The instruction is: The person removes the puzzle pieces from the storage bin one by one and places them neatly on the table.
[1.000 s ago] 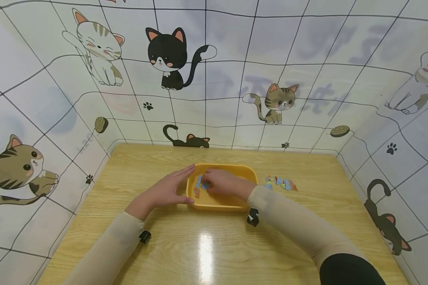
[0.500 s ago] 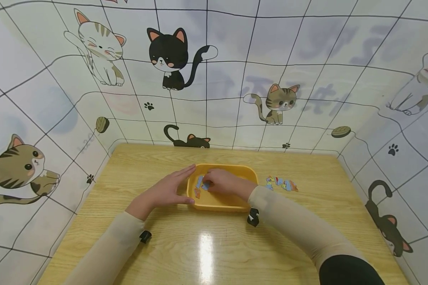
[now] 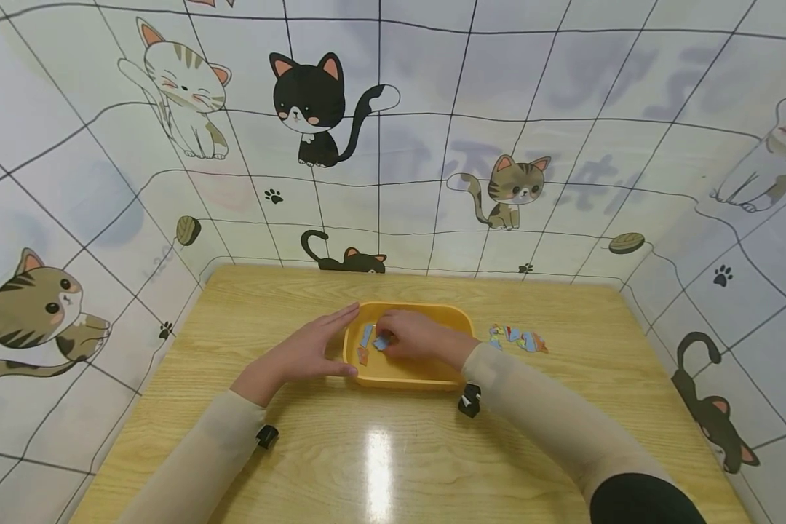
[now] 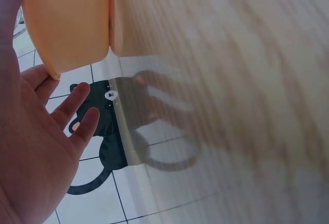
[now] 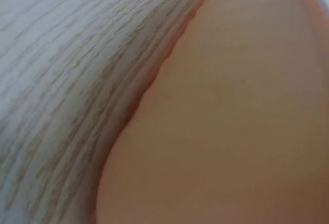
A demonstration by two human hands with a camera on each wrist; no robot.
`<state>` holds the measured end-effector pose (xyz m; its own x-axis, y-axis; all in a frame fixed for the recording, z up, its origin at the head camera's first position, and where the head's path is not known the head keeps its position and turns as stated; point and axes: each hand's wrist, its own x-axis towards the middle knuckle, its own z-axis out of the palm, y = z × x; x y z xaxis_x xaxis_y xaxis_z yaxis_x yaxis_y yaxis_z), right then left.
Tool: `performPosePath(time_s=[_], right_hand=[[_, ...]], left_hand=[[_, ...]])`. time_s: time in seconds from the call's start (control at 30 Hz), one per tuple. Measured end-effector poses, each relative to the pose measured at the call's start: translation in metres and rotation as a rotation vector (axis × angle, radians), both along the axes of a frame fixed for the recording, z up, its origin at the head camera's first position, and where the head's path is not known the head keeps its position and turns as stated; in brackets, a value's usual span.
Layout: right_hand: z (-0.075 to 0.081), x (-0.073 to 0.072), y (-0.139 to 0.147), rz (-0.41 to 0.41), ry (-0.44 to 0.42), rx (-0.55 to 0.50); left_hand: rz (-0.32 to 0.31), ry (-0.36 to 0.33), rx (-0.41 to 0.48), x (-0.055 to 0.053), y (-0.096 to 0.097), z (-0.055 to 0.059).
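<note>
In the head view a yellow tray [image 3: 419, 381] lies on the table. My left hand [image 3: 308, 351] spans its left end, fingers and thumb extended against the rim; the left wrist view shows fingertips at the tray's edge and other fingers [image 4: 85, 126] loosely spread. My right hand [image 3: 414, 336] reaches into the tray with curled fingers, pinching a small blue puzzle piece [image 3: 381, 343], partly hidden by the fingertips. Beside it lie a narrow light-blue piece [image 3: 366, 335] and an orange piece [image 3: 363, 356]. Only the tray's outer wall [image 5: 216, 111] and the table fill the right wrist view.
Right of the tray, several colourful puzzle pieces [image 3: 529, 341] lie in a cluster on the wooden table [image 3: 314, 451]. A wall covering [image 3: 419, 145] with printed cats and grid lines encloses the back and both sides.
My right hand and forearm have shifted slightly to the right, and the blue puzzle piece at the fingertips has moved a little with them. The left hand stays in place on the tray.
</note>
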<state>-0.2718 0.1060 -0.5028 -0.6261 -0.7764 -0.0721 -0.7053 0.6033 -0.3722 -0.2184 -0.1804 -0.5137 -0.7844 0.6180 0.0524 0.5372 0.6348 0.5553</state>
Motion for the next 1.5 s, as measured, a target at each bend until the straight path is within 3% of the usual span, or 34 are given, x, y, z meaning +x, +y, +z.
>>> performPosePath(time_s=[0.37, 0.7, 0.97, 1.5], right_hand=[[0.019, 0.006, 0.025, -0.108, -0.065, -0.043], [0.041, 0.017, 0.054, -0.139, -0.007, -0.048], [0.054, 0.03, 0.076, -0.142, 0.009, -0.119], [0.051, 0.041, 0.119, -0.214, 0.029, -0.26]], left_hand=[[0.013, -0.012, -0.001, 0.002, 0.001, 0.0], [0.004, 0.003, -0.005, 0.0, 0.001, -0.002], [0.003, 0.002, 0.0, 0.001, 0.0, -0.001], [0.008, -0.007, -0.002, 0.0, 0.0, -0.003]])
